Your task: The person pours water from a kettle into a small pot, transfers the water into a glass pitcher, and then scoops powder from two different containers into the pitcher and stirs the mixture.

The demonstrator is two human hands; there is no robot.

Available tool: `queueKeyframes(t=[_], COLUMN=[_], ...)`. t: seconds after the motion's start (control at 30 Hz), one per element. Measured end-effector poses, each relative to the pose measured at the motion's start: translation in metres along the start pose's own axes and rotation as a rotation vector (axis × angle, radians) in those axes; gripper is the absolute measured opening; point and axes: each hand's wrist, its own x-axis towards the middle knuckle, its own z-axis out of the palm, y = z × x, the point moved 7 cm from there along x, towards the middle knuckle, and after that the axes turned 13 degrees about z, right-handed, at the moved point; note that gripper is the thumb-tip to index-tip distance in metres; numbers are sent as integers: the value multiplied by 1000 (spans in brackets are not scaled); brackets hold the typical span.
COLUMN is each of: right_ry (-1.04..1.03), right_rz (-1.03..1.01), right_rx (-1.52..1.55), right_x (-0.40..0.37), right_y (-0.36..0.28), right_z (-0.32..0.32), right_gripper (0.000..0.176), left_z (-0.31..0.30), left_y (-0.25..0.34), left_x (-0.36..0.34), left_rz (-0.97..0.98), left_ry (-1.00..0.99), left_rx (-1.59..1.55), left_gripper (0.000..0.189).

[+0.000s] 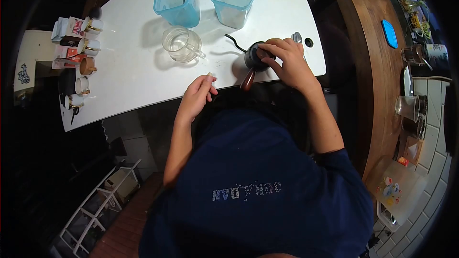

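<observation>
Kettle (pixel 251 60) at table (pixel 134 81) edge, right hand (pixel 287 64) clamped on its lid, left hand (pixel 197 98) loosely curled.

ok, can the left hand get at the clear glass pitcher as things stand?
Probably yes. The left hand rests at the white table edge; the clear glass pitcher stands just beyond, only bare tabletop between. The black gooseneck kettle under the right hand sits aside.

- From the left hand (pixel 197 96), the table (pixel 129 76) lies bare from 9 to 11 o'clock, out to the cups (pixel 82 67) on its left edge.
- The jug (pixel 180 44) stands at 12 o'clock, with the left tub (pixel 176 5) and right tub (pixel 233 1) beyond it.
- The kettle (pixel 256 57) blocks 2 o'clock, leaving a bare gap between its spout and the jug.
</observation>
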Motion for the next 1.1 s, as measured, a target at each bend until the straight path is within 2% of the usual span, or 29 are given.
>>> queueKeyframes(t=[0.73, 1.1], right_ry=[-4, 78], right_rz=[-3, -25], right_rx=[26, 61], right_x=[0, -6], right_y=[4, 2], right_z=[2, 0], right_gripper=[31, 30], left_z=[3, 18], left_y=[0, 4], left_x=[3, -1], left_rz=[-11, 7], left_ry=[8, 22], left_rx=[15, 25], left_gripper=[42, 44])
